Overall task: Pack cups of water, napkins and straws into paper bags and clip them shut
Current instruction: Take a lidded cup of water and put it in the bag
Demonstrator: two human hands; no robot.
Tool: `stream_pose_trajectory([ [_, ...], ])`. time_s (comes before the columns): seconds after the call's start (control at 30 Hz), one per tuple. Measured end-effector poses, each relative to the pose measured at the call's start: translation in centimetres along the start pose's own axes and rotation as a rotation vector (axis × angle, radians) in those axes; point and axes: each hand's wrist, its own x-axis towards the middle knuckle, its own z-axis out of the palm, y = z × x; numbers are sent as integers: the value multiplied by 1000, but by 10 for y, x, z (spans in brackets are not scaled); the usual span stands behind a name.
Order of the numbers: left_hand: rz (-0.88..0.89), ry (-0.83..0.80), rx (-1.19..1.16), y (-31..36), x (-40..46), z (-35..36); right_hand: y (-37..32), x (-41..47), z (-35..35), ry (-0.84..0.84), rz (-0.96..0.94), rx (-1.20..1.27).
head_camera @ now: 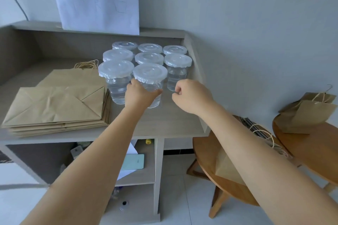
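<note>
On the desk (164, 124), toward 12 o'clock: eight lidded clear cups of water (149, 56), standing close together in rows.

Front cup (152, 86), nearest of the group at its 5 o'clock corner: upright, white lid on, part-filled with water.

Left hand (140, 95): arm stretched forward from 7 o'clock, wrist straight, back of hand up. Grip curls round the front cup's wall just below the lid, thumb on the right side (the fingers pass out of sight behind the cup).

Right hand (190, 95): arm stretched forward from 4 o'clock, held just right of the front cup and apart from it. Grip narrow, fingers curled into a loose fist, thumb against forefinger; whether something small is pinched there cannot be told.

Stack of flat paper bags (54, 107): at 9 o'clock of the cups, lying on the desk, folded bottoms up, twine handles toward the back.

Two round wooden stools (311, 151): at 3 to 4 o'clock, beside the desk. Far one carries a standing paper bag (307, 117); near one carries a bag lying flat.
</note>
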Motion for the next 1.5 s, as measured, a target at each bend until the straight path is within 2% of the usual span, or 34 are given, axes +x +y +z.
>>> stream_pose_trajectory([
  [0.17,-19,92,-250,1,3,16,-4,7,0,22,8,60],
  [0.27,48,110,-255,-1,-12,14,-6,11,-6,42,-10,202],
  [0.37,173,100,-226,5,-35,4,-11,9,-21,-51,-53,335],
  [0.6,450,0,-285,20,-108,-18,-2,-32,-85,-358,-133,315],
  [0.77,522,-168,-337,29,-150,2,18,-78,-99,-375,-34,245],
  [0.9,592,-363,-389,31,-176,38,57,-115,-96,-370,60,186],
  [1.03,668,-551,-357,31,-188,82,110,-146,-89,-371,219,230],
  [1.2,558,-514,-192,31,-173,154,189,-162,-75,-283,403,197],
  [1.3,551,-522,-82,41,-158,197,236,-164,-64,-226,484,215],
  [1.5,507,-539,36,67,-122,285,319,-146,-55,-99,485,235],
])
